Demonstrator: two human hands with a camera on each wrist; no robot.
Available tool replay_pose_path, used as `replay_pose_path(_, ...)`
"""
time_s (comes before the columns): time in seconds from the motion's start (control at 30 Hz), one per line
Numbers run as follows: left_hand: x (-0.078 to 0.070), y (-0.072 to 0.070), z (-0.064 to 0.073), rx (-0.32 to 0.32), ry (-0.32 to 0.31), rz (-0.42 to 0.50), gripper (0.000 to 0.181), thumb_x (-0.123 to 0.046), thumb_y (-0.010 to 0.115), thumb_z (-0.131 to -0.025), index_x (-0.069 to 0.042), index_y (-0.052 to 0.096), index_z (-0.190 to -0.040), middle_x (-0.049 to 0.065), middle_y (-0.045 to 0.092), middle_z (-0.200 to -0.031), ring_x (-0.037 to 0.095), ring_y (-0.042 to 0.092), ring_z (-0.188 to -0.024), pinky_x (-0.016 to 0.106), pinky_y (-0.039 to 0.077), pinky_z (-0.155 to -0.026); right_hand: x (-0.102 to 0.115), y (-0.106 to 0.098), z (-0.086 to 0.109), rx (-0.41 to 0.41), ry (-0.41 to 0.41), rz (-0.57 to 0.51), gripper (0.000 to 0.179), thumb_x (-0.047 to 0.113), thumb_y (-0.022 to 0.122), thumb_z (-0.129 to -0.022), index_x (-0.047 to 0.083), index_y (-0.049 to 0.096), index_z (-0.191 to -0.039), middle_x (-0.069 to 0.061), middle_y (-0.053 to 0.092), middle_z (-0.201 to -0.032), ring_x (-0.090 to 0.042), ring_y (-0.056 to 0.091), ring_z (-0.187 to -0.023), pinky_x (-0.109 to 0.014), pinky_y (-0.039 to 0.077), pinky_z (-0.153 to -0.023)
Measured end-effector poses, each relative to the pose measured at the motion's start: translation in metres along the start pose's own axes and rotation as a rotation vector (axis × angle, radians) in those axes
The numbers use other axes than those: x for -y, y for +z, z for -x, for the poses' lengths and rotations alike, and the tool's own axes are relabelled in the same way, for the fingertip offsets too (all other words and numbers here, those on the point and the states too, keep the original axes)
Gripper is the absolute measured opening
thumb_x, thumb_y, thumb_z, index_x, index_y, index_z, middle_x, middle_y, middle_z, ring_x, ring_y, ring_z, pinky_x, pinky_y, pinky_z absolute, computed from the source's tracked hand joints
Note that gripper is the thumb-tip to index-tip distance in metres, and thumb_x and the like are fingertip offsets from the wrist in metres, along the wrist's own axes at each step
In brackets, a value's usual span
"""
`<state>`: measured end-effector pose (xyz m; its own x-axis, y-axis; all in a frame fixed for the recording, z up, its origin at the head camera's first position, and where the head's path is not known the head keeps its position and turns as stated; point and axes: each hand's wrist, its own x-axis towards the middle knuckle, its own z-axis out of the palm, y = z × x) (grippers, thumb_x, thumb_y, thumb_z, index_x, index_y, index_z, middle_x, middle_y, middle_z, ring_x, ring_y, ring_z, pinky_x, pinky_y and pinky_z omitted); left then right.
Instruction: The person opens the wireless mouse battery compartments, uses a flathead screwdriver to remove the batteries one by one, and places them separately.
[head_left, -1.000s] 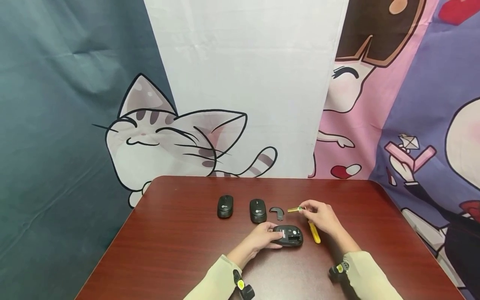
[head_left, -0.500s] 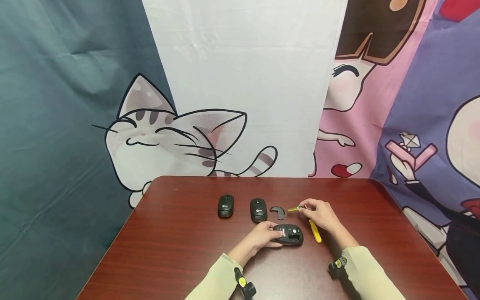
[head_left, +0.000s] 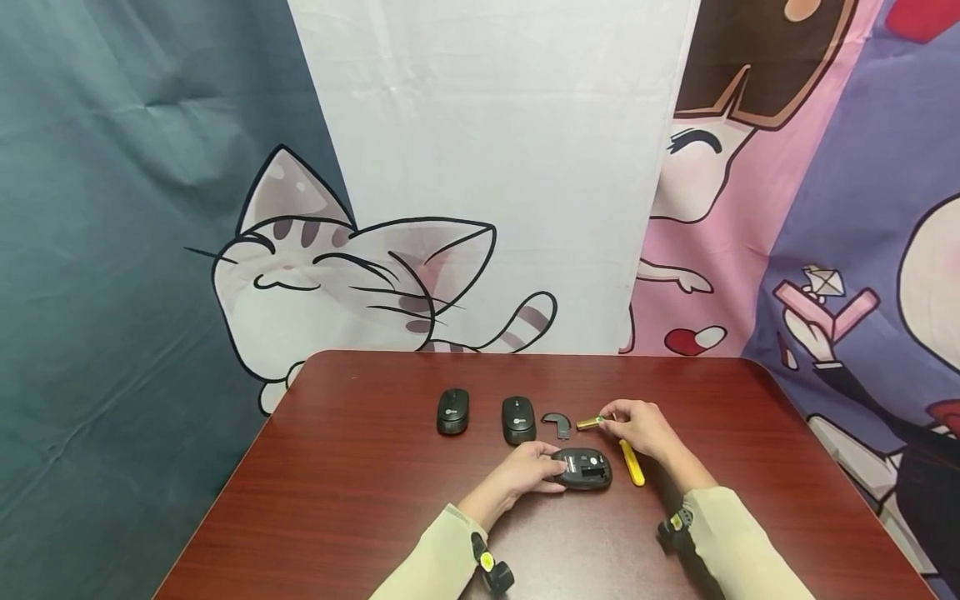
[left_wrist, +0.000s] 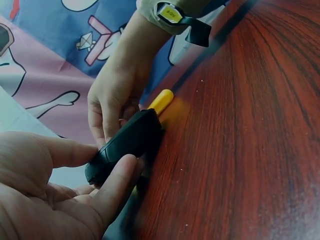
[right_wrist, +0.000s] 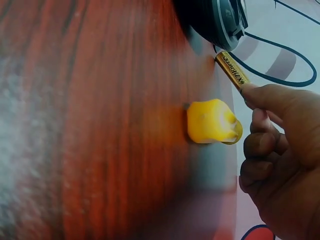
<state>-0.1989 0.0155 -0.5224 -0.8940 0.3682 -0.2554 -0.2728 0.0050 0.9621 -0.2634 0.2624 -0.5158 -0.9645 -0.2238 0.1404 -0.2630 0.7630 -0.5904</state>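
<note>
My left hand (head_left: 522, 468) grips a black computer mouse (head_left: 596, 481) by its left end, thumb on top and fingers below. The mouse lies upside down, with an uncovered battery slot in its underside. To its upper right, my right hand (head_left: 637, 427) pinches one end of a gold battery (right_wrist: 231, 68) between thumb and fingertips. In the right wrist view the remaining fingers are curled in toward the palm. A curved dark battery cover (head_left: 558, 423) lies on the table just left of the battery. Below the right hand lies a yellow-handled tool (head_left: 632, 463); its far end is hidden.
Two more black mice stand upright further back, one mouse (head_left: 453, 412) on the left and another mouse (head_left: 518, 419) near the battery cover. Everything rests on a reddish-brown wooden table (head_left: 337, 492). A printed cloth backdrop (head_left: 487, 125) hangs behind the table's far edge.
The battery's free end has tilted slightly downward in my right hand. The mouse has shifted very slightly to the right with my left hand; both grips stay the same.
</note>
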Motion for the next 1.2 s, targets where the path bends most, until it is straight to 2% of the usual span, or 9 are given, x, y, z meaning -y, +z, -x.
replay_pose_path(0.17, -0.0007, 0.0006, 0.0010, -0.015, 0.000, -0.026, 0.030, 0.005, 0.064, -0.091, 0.014, 0.059, -0.120, 0.016, 0.069, -0.101, 0.028, 0.072, -0.093, 0.034, 0.065, -0.075, -0.0001, -0.0018, -0.0022, 0.023, -0.016, 0.030, 0.008, 0.018, 0.079, -0.088, 0.015, 0.075, -0.094, 0.005, 0.055, -0.066, -0.012, 0.051, -0.062, -0.024, 0.041, -0.054)
replay_pose_path(0.47, -0.0014, 0.0015, 0.0013, -0.029, -0.001, -0.046, 0.030, 0.005, 0.064, -0.091, 0.014, 0.060, -0.119, 0.016, 0.068, -0.101, 0.026, 0.072, -0.091, 0.032, 0.065, -0.073, 0.0002, -0.0030, -0.0049, 0.067, 0.019, 0.056, 0.008, 0.019, 0.079, -0.087, 0.016, 0.076, -0.093, 0.003, 0.055, -0.068, -0.014, 0.051, -0.066, -0.027, 0.043, -0.057)
replay_pose_path(0.73, -0.0005, 0.0014, 0.0011, -0.032, -0.001, -0.065, 0.037, 0.003, 0.065, -0.091, 0.011, 0.057, -0.126, 0.014, 0.065, -0.103, 0.021, 0.071, -0.085, 0.031, 0.065, -0.072, 0.0025, -0.0022, -0.0051, 0.099, 0.052, 0.072, 0.008, 0.019, 0.080, -0.087, 0.015, 0.076, -0.093, 0.001, 0.056, -0.072, -0.017, 0.052, -0.070, -0.029, 0.044, -0.060)
replay_pose_path(1.2, -0.0039, 0.0056, 0.0040, -0.037, 0.014, -0.154, 0.037, -0.010, 0.067, -0.093, 0.004, 0.061, -0.127, 0.008, 0.068, -0.101, 0.018, 0.069, -0.073, 0.034, 0.065, -0.067, 0.0014, -0.0011, -0.0064, 0.113, 0.071, 0.085, 0.010, 0.021, 0.080, -0.087, 0.015, 0.076, -0.095, 0.000, 0.057, -0.075, -0.019, 0.053, -0.073, -0.030, 0.045, -0.062)
